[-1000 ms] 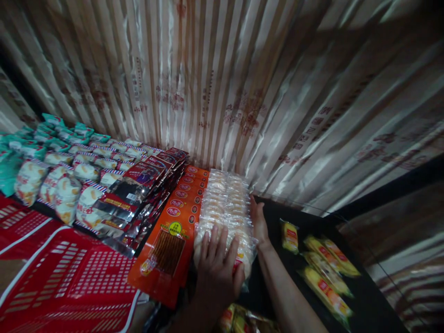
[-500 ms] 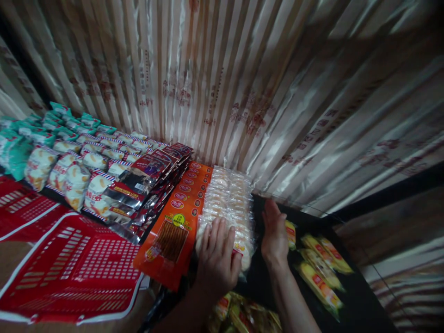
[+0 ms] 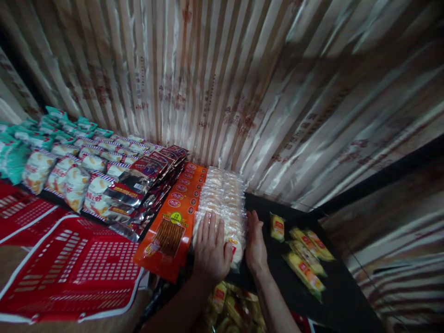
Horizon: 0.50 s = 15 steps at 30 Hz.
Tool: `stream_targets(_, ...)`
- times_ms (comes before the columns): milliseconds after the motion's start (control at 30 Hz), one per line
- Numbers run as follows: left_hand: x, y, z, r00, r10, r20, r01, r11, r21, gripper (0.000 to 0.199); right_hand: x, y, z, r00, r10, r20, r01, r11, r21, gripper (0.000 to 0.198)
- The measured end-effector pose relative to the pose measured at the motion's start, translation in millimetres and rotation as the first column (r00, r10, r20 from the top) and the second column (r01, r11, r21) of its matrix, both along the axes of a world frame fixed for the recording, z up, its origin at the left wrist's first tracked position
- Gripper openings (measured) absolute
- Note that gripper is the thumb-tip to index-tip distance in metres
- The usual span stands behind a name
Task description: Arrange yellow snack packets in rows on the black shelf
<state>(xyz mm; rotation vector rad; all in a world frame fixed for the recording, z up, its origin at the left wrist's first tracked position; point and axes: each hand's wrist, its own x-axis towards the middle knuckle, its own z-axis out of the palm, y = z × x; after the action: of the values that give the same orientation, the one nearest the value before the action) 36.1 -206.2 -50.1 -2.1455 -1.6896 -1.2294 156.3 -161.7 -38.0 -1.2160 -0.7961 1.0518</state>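
Two rows of round, pale crackers in clear wrappers [image 3: 232, 194] stand on the black tabletop. My left hand [image 3: 211, 249] lies flat with its fingers stretched over the near end of the left row. Along the right side of the rows, my right hand [image 3: 255, 243] is held on edge, fingers straight and close to or touching the wrappers. Left of the crackers lie overlapping orange snack packs [image 3: 176, 217]. Several yellow-wrapped cakes [image 3: 307, 273] lie on the tabletop to the right of my right hand, with a single one [image 3: 277, 226] nearer to it.
Dark red snack pouches [image 3: 145, 178], white chip bags [image 3: 99, 192] and green bags [image 3: 15, 155] line the table to the left. Below them are red plastic baskets [image 3: 86, 259]. More yellow packs [image 3: 232, 307] sit below the front edge. A pleated curtain [image 3: 208, 83] hangs behind.
My right hand has moved left, from a gap away up to the side of the cracker rows. My left hand stays on the rows. The view has shifted slightly.
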Motion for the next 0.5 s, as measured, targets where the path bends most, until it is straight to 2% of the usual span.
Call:
stream_targets(67, -1, 0, 1.1, 1.0, 0.0, 0.007, 0.0, 1.0, 0.007, 0.051, 6, -6, 0, 0.984, -0.039, 0.172, 0.04, 0.999, -0.006, 0.073)
stream_targets(100, -2, -1, 1.2, 1.0, 0.001, 0.015, -0.001, 1.0, 0.012, 0.05, 8, -10, 1, 0.952, -0.059, 0.301, 0.062, 0.998, 0.001, 0.073)
stream_targets(133, -3, -1, 1.1, 1.0, 0.0, 0.023, 0.0, 1.0, 0.02, 0.05, 9, -14, 2, 0.891, -0.084, 0.447, 0.078, 0.996, 0.031, 0.073)
stream_targets(200, -3, -3, 0.9, 0.999, -0.004, 0.04, 0.003, 0.999, 0.034, 0.05, 9, -22, 4, 0.7, -0.158, 0.697, 0.068, 0.986, 0.155, 0.07)
stream_targets(233, -2, -4, 1.6, 0.999, -0.004, 0.048, 0.002, 0.999, 0.038, 0.05, 8, -26, 4, 0.605, -0.193, 0.772, 0.029, 0.975, 0.221, 0.068)
stream_targets(300, -1, -7, 6.8, 0.997, 0.015, 0.078, -0.018, 0.999, 0.033, 0.048, 8, -33, 2, 0.482, -0.209, 0.851, -0.083, 0.956, 0.282, 0.062)
stream_targets(400, -5, -7, 26.5, 0.987, 0.054, 0.148, -0.057, 0.998, 0.015, 0.043, 11, -37, -6, 0.424, -0.112, 0.899, -0.186, 0.961, 0.207, 0.056)
stream_targets(500, -22, 10, 51.0, 0.984, 0.068, 0.168, -0.061, 0.997, -0.043, 0.039, 15, -37, -12, 0.427, -0.041, 0.903, -0.187, 0.973, 0.133, 0.056)
